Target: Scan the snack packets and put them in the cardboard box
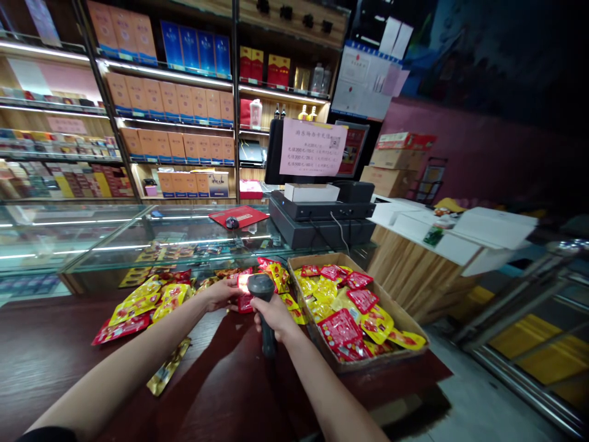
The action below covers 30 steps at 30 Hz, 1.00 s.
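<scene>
The person's right hand is wrapped around the grip of a dark grey, pistol-shaped plastic scanner, its head turned toward the left hand. The left fingers pinch a small, shiny red plastic packet above the dark red-brown wooden table; the scanner's head hides part of it, so how firmly it is gripped cannot be told. A bright patch of light falls at the packet's upper part. Glare off the glossy film, or a crease in it, could spoil a reading. If the pinch is only at an edge, the packet could slip among the yellow and red plastic packets lying loose nearby and be confused with them. The right forearm runs close to a shallow brown cardboard box heaped with similar packets; a wide elbow swing could nudge it toward the table's right edge, and those on top might slide over its rim. A slim gold foil packet lies just beside the left forearm, where a low sweep of that arm could drag it along.
</scene>
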Tool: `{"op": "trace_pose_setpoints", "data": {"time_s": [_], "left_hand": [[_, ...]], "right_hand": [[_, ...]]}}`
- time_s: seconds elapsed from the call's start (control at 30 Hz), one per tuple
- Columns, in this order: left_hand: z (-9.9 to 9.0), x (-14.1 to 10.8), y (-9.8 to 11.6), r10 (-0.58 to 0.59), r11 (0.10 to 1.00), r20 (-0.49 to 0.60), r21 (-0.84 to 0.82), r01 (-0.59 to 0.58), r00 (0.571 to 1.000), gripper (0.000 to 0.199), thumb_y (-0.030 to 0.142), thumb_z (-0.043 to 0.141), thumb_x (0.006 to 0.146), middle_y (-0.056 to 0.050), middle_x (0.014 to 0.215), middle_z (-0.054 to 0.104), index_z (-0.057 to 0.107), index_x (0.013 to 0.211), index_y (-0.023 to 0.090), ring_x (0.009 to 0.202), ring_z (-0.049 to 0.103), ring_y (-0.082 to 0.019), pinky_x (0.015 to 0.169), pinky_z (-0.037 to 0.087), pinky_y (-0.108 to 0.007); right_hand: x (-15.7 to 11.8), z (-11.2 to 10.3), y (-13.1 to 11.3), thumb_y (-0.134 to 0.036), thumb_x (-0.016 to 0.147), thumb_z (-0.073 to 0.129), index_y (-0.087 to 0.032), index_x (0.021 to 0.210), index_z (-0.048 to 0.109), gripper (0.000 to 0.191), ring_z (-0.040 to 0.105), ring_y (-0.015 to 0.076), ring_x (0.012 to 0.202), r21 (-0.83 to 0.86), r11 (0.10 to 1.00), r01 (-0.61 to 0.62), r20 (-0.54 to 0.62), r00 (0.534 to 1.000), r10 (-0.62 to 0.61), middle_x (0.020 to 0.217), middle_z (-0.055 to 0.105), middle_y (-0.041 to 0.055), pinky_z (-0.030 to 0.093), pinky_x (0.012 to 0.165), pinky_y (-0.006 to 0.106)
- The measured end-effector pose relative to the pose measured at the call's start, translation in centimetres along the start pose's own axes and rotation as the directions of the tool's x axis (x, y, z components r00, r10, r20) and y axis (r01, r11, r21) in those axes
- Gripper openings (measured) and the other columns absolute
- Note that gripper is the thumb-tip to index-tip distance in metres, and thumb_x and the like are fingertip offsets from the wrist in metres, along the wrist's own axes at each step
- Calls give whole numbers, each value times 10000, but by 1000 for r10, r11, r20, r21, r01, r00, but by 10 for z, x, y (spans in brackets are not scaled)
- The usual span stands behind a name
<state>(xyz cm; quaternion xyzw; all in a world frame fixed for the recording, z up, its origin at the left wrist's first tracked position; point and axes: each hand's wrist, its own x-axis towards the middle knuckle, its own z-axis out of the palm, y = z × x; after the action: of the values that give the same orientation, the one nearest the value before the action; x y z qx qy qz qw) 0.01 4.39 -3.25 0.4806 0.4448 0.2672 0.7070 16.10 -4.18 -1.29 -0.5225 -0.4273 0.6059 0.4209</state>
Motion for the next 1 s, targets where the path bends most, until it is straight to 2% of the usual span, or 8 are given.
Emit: {"op": "trace_pose_setpoints", "data": {"time_s": [0.17, 0.33, 0.47, 0.57, 0.67, 0.83, 0.9, 1.0], "left_hand": [[1, -3, 2, -15, 1000, 17, 0, 15, 1000, 384, 298, 792, 600, -59, 815, 685, 639, 926, 165, 698, 640, -178, 668, 533, -347], [9, -6, 11, -114, 990, 88, -78, 121, 990, 398, 423, 758, 635, -44, 821, 672, 622, 917, 178, 701, 633, -177, 705, 527, -365], [23, -6, 38, -214, 942, 306, -186, 279, 928, 639, 738, 515, 666, -91, 839, 666, 612, 933, 166, 770, 636, -236, 759, 507, -428], [38, 0, 63, -223, 919, 393, -222, 327, 892, 789, 832, 363, 644, -121, 838, 656, 600, 948, 144, 780, 627, -256, 749, 499, -424], [60, 15, 84, -195, 918, 435, -234, 319, 879, 838, 833, 287, 669, -132, 858, 644, 577, 999, 120, 784, 615, -258, 720, 496, -411], [116, 49, 112, -156, 943, 491, -185, 278, 857, 878, 829, 220, 689, -127, 862, 631, 562, 1051, 105, 777, 603, -253, 695, 494, -393], [141, 62, 121, -150, 962, 450, -139, 236, 880, 919, 836, 207, 682, -163, 966, 623, 544, 1110, 96, 854, 597, -274, 716, 492, -396], [170, 75, 133, -129, 987, 295, -59, 153, 947, 978, 844, 198, 673, -229, 1227, 518, 468, 1237, 92, 1091, 511, -336, 787, 476, -431]], "right_hand": [[-2, 1, 0, -251, 667, 595, -171, 620, 558, 99, 414, 84, 317, 17, 999, 38, -60, 997, -37, 372, 491, -52, 365, 368, 207], [-4, -9, -9, -184, 596, 695, -155, 773, 658, 183, 616, 133, 649, 101, 969, 224, -205, 958, -200, 682, 677, -6, 474, 650, 237], [1, -32, -24, -191, 615, 719, -146, 781, 642, 188, 605, 129, 552, 322, 947, 6, -61, 998, 14, 591, 644, -13, 495, 609, 262], [5, -57, -40, -164, 654, 697, -137, 731, 613, 117, 567, 110, 469, 377, 921, -95, -24, 993, 112, 507, 593, -30, 496, 545, 247], [5, -87, -59, -149, 709, 646, -126, 694, 598, 55, 573, 104, 473, 410, 906, -105, -11, 993, 120, 515, 599, -15, 508, 554, 239], [-8, -140, -87, -126, 713, 644, -125, 692, 596, 52, 552, 96, 439, 434, 901, 6, -130, 990, 57, 484, 585, -22, 498, 531, 221], [-15, -161, -95, -133, 716, 644, -122, 683, 591, 63, 536, 94, 416, 433, 900, 60, -200, 979, 31, 469, 578, -21, 481, 497, 215], [-24, -186, -102, -159, 696, 675, -136, 680, 573, 107, 491, 86, 367, 415, 899, 142, -318, 948, -3, 429, 544, -43, 446, 447, 207]]}}
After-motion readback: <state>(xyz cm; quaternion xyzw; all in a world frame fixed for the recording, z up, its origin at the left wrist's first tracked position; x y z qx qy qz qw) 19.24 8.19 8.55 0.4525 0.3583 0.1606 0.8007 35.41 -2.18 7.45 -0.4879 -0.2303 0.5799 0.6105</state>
